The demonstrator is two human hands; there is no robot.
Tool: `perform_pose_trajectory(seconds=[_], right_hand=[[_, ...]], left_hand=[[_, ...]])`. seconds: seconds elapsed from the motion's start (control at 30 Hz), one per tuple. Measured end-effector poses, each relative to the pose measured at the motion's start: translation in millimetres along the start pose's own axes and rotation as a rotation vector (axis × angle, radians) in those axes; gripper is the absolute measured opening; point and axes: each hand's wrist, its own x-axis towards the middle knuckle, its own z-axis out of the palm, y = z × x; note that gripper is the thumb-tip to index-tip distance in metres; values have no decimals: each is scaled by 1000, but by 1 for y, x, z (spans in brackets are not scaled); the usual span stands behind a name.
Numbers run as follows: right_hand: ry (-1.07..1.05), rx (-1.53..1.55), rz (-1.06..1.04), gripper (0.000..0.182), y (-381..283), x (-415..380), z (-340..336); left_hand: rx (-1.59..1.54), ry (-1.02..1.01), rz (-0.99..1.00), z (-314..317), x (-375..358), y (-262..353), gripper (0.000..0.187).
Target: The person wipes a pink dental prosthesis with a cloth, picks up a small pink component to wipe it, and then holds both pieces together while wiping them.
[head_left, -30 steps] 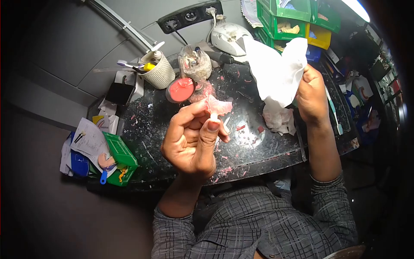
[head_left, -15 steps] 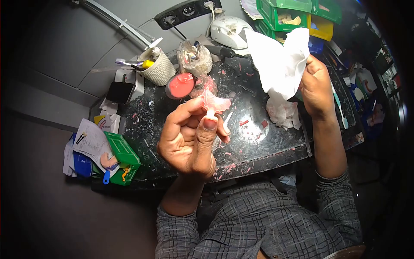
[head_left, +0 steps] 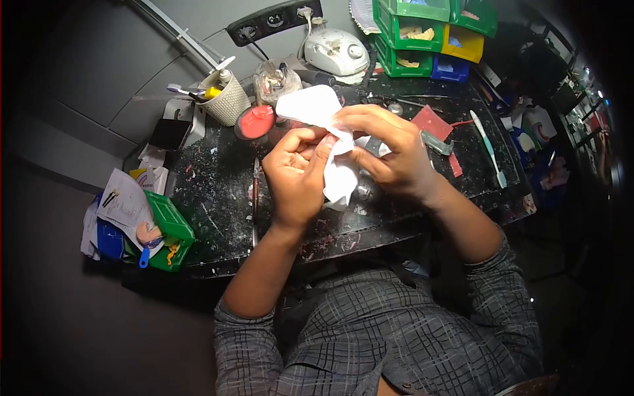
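Both hands, left hand [head_left: 298, 173] & right hand [head_left: 389, 155], fingers pinching white tissue [head_left: 330, 142] over tabletop [head_left: 218, 204]; wiping step, next needs steady rubbing grip.

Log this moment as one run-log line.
left hand: grip on white tissue | right hand: grip on white tissue | over black worktop

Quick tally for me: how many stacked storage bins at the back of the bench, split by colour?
Green storage bins: 3 showing, one of them cut by the top edge
Yellow storage bin: 1
Blue storage bin: 1
Total: 5 in the stack. Another green bin sits apart at the bench's left end, not counted.
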Motion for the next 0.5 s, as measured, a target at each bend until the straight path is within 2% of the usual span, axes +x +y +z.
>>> perform_pose_trajectory(seconds=[0.03, 0.07, 0.1, 0.13, 0.17, 0.2, 0.23, 0.27, 0.3, 0.33, 0.4, 0.47, 0.5], right_hand=[[-4, -6, -5, 30, 0, -2, -1], [0, 33, 78, 30, 0, -2, -2], [3, 73, 162, 30, 2, -2, -4], [2, 68, 157, 30, 7, -3, -5], [-9, 36, 140, 30, 14, -3, -7], [-20, 5, 123, 30, 16, -2, -10], [-13, 138, 258, 23, 12, -2, -10], [-13, 134, 254, 23, 10, -1, -10], [-30, 387, 381, 19, 11, -1, -10], [-48, 642, 506, 16, 12, -1, -10], [-99, 664, 503, 15, 12, 0, -15], [-230, 745, 658, 16, 7, 2, -20], [-235, 725, 652, 16, 8, 1, -18]], left_hand=[[24, -21, 10, -2, 2, -3, 15], [19, -22, 17, -3, 3, -3, 15], [-26, -74, -72, -3, 3, 0, 16], [-70, -127, -162, -4, 5, 2, 18], [-28, -164, -148, -11, 7, -6, 21], [17, -141, -122, -8, 8, -2, 19], [110, -98, -11, -9, 8, -2, 18], [202, -54, 100, -11, 9, -4, 17], [290, 55, 222, -10, 11, -4, 16], [586, 74, 453, -14, 14, -1, 23], [651, 6, 427, -11, 13, 1, 28], [559, -53, 363, -12, 15, -9, 32], [524, -116, 306, -14, 15, -12, 27]])
